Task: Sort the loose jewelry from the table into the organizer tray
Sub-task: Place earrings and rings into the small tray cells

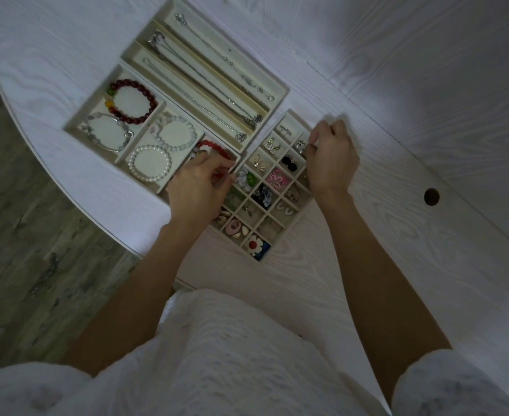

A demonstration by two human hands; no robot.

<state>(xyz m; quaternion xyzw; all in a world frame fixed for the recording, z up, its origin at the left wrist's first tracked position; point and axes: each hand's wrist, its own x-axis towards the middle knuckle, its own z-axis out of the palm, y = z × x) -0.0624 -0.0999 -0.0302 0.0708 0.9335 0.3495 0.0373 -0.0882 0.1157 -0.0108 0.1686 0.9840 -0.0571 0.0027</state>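
Three cream organizer trays sit together on the white table. The long tray (280,85) holds silver necklaces in three lanes. The bracelet tray (76,115) holds a dark red bead bracelet (145,100), a silver bracelet and two pearl bracelets. The grid tray (277,118) holds earrings and small pieces in many little cells. My left hand (199,187) rests over the bracelet tray's near-right compartment, fingers closed on a bright red bead bracelet (214,147). My right hand (331,157) hovers at the grid tray's right edge, fingertips pinched on a small silver earring (301,145).
The table (397,145) has a curved edge on the left, with wooden floor (22,235) below it. A round cable hole (431,196) lies to the right of the trays. My white garment fills the bottom of the view.
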